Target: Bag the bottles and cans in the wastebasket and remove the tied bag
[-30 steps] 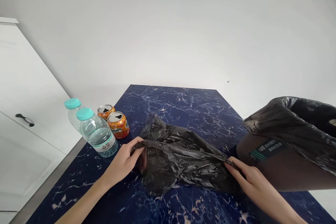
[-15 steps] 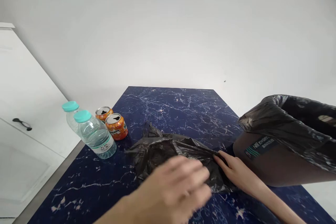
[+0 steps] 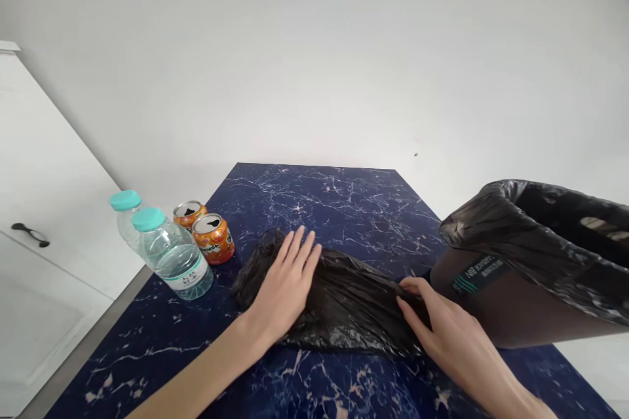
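Note:
A crumpled black plastic bag (image 3: 348, 304) lies flattened on the dark blue marble table (image 3: 324, 203). My left hand (image 3: 287, 285) rests flat on the bag's left part, fingers stretched out and together. My right hand (image 3: 439, 327) is at the bag's right end, fingers curled and pinching the plastic against the table.
A brown bin (image 3: 501, 304) lined with a black bag (image 3: 540, 236) stands at the right, touching the table's right side. Two water bottles (image 3: 170, 252) with teal caps and two opened orange cans (image 3: 212, 237) stand at the table's left edge. A white cabinet (image 3: 44, 209) is on the left.
My left hand let go of the bag's left edge, swept across near the camera, and now presses flat on the bag. The bag has been flattened. My right hand stayed at its right end.

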Tool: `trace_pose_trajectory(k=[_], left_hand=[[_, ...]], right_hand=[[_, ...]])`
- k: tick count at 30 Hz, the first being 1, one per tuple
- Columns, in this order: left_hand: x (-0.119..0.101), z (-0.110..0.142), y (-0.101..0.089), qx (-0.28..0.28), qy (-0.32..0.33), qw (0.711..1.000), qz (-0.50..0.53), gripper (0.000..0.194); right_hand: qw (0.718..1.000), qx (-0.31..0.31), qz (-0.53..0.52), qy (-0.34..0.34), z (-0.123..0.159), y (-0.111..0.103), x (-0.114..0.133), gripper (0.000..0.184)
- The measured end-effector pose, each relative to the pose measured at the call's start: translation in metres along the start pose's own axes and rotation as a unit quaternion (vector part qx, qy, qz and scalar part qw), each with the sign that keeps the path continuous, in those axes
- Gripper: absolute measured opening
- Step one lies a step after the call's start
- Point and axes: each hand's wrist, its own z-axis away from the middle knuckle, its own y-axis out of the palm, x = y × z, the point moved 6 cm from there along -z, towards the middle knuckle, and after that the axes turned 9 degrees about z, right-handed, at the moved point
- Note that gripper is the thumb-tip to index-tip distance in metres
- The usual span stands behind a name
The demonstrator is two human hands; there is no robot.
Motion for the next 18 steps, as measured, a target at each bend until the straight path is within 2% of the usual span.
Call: trace_pose_trajectory(k=[2, 3, 5, 8, 12, 15, 18], left_hand=[[-0.024, 0.010, -0.007, -0.007, 0.031, 0.999, 0.025, 0.057], [-0.034, 0.014, -0.007, -0.004, 0.038, 0.999, 0.038, 0.053], [-0.042, 0.017, -0.001, 0.009, 0.030, 0.997, 0.063, 0.057], [-0.028, 0.012, 0.015, 0.034, -0.004, 0.994, 0.101, 0.066], [0.015, 0.002, 0.034, 0.072, -0.041, 0.988, 0.132, 0.068], [0.046, 0.001, 0.041, 0.086, -0.072, 0.984, 0.139, 0.067], [0.065, 0.003, 0.045, 0.085, -0.088, 0.983, 0.139, 0.065]], right_hand=[[0.990, -0.112, 0.051, -0.071, 0.013, -0.020, 0.027, 0.037], [0.980, -0.147, 0.072, -0.116, 0.019, -0.024, 0.042, 0.040], [0.961, -0.166, 0.108, -0.194, 0.026, -0.018, 0.067, 0.051], [0.956, -0.114, 0.142, -0.229, 0.016, 0.016, 0.078, 0.065], [0.975, 0.002, 0.130, -0.181, -0.016, 0.064, 0.053, 0.065], [0.980, 0.067, 0.109, -0.150, -0.032, 0.080, 0.037, 0.066], [0.982, 0.093, 0.096, -0.137, -0.040, 0.083, 0.032, 0.067]])
